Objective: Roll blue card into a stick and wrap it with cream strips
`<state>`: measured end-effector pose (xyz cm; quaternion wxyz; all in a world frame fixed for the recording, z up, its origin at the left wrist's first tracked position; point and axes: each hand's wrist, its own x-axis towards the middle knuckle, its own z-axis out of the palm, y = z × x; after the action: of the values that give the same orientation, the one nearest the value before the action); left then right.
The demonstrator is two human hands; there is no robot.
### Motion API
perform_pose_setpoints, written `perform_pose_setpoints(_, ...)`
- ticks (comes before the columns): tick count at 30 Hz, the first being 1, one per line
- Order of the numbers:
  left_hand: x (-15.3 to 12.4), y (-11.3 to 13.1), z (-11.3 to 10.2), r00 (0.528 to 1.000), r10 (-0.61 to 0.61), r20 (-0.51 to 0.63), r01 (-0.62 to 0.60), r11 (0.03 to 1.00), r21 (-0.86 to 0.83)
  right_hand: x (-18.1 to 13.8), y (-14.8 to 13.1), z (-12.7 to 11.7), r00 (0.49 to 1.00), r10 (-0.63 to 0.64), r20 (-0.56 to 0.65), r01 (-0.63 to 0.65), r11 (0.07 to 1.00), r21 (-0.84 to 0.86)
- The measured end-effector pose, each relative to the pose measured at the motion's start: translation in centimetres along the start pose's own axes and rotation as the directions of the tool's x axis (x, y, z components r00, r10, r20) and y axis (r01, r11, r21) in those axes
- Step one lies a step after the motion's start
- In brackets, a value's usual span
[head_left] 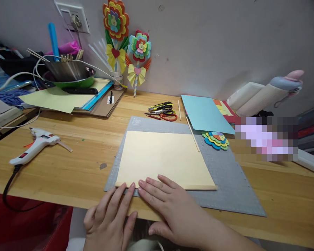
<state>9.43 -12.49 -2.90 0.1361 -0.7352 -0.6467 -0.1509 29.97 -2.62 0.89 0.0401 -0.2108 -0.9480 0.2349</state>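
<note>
A cream sheet of paper (159, 157) lies on a grey cutting mat (230, 188), its near edge folded over in a narrow strip. My left hand (110, 216) rests with fingers stretched on the left part of that strip. Fingers spread, my right hand (170, 202) presses flat on the strip and the paper just beside it. A thin wooden stick (194, 137) lies across the sheet's right edge. Right of it sits a layered paper flower (216, 140) in blue, green and yellow, partly under a light blue sheet (208, 113).
A white hot glue gun (38, 144) lies at left, its cord running over the table's front edge. Scissors (161, 111) and a yellow-black utility knife (161, 106) are behind the mat. Two paper flowers (115, 21) stand by the wall. A metal bowl (68, 71) sits on stacked paper.
</note>
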Motion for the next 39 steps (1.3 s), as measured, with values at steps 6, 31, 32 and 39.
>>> perform_pose_setpoints(6,-0.3,-0.1,-0.1,1.0,0.007,0.013,-0.007,1.0,0.014,-0.1,0.1,0.2,0.999,0.011,0.03,-0.011,1.0,0.005)
perform_pose_setpoints(31,0.7,-0.3,-0.8,0.999,0.005,0.039,-0.004,1.0,-0.031,0.1,-1.1,3.0,0.995,0.065,-0.08,-0.077,0.986,-0.151)
perform_pose_setpoints(32,0.7,-0.4,-0.7,0.999,0.009,0.038,-0.007,0.999,-0.034,0.3,-1.3,3.3,0.993,0.06,-0.107,-0.078,0.981,-0.18)
perform_pose_setpoints(39,0.7,-0.9,-0.5,0.999,0.015,0.033,-0.014,1.0,-0.026,-0.1,-2.0,3.1,0.926,0.138,-0.351,-0.249,0.922,-0.297)
